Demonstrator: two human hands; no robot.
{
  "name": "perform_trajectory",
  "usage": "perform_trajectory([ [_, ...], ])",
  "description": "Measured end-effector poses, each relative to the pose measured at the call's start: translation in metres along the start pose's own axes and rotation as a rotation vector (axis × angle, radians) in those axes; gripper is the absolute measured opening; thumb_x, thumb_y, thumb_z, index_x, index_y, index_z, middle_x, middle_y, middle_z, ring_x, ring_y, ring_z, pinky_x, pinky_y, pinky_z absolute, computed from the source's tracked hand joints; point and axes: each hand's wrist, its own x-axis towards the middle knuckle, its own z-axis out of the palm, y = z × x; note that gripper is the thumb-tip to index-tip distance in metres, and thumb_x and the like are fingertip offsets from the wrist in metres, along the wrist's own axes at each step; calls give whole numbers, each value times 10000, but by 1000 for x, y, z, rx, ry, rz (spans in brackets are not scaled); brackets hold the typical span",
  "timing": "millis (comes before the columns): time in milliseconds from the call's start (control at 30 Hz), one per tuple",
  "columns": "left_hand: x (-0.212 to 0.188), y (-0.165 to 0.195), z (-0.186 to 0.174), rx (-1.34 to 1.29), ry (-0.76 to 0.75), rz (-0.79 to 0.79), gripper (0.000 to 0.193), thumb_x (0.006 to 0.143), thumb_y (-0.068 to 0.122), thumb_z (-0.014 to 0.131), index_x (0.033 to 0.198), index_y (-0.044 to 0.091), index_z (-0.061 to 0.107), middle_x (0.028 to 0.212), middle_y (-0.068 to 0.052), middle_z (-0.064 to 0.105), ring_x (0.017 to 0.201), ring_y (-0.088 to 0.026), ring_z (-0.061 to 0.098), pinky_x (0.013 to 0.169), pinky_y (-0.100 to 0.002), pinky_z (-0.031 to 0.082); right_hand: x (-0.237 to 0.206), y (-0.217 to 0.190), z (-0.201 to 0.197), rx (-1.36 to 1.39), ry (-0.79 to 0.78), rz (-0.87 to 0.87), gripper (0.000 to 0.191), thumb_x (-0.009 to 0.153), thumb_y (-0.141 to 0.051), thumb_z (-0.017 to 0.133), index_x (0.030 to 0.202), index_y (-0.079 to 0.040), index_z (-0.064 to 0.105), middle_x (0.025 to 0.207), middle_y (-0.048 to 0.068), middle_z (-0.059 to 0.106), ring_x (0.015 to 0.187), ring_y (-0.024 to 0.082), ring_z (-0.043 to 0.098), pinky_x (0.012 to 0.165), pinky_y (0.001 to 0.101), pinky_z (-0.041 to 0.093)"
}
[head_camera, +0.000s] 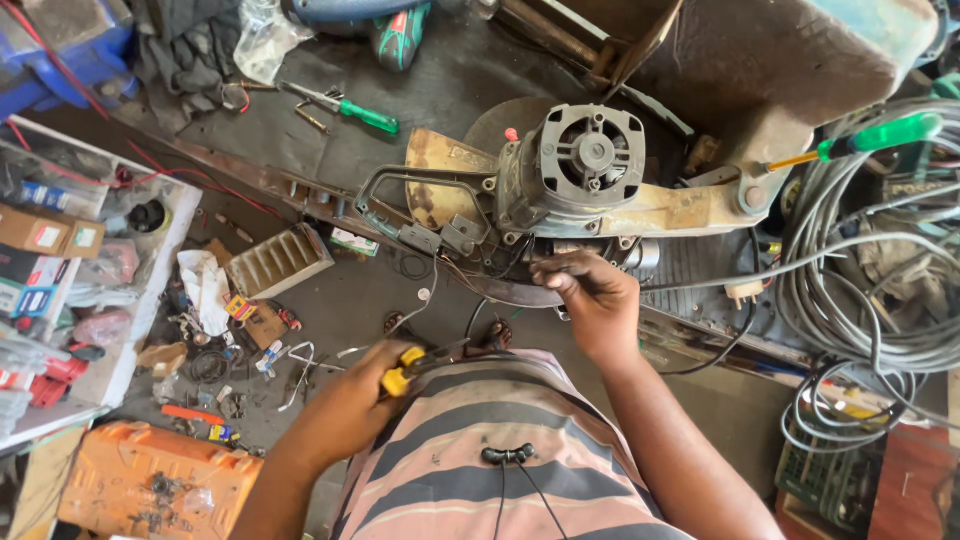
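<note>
A grimy chop saw with a grey motor housing (585, 165) lies on the workbench (400, 150) in front of me. My right hand (590, 295) reaches under the motor and pinches thin wires (500, 265) hanging from it. My left hand (350, 400) sits low by my striped shirt, closed around yellow-handled pliers (405, 368) whose dark jaws point right toward the wires.
A green-handled screwdriver (365, 115) lies on the bench at the back; another (875, 135) sticks up at right. Grey cable coils (870, 290) fill the right side. An orange tool case (150, 485) sits lower left, with shelves of boxes (50, 240) and scattered small parts on the floor.
</note>
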Motion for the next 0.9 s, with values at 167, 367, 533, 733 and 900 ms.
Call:
perform_trajectory([
  [167,11,66,32,-83,463,90,475,889,90,665,1350,87,548,1273,-176,635,1143,-404,637,881,-432,537,-2,12,-5,-15,-16,25,90,1023,-19,630,1057,34,694,956,85,675,801,151,640,752,303,534],
  [367,47,89,48,296,762,84,703,759,39,750,1401,37,462,1324,-257,539,1217,-447,575,935,-470,520,1,-1,5,-335,-150,-171,23,970,-3,690,988,-4,677,921,104,676,823,233,660,751,329,530],
  [533,48,97,57,338,677,44,805,724,39,775,1455,55,438,1306,-231,532,1234,-422,554,935,-451,530,10,-7,10,-377,-230,-210,118,901,44,697,993,-30,704,948,112,692,842,279,697,732,336,544],
  [733,50,102,62,407,738,99,789,716,58,774,1431,40,441,1336,-219,541,1246,-407,551,933,-439,540,14,1,5,-406,-353,-293,162,868,41,728,992,-62,727,1008,111,725,905,305,724,748,364,578],
  [900,50,104,64,413,711,19,649,744,98,798,1323,60,507,1270,-170,570,1107,-385,626,809,-456,556,16,6,3,-432,-349,-254,152,863,18,743,977,-82,755,948,103,726,867,310,710,750,386,570],
])
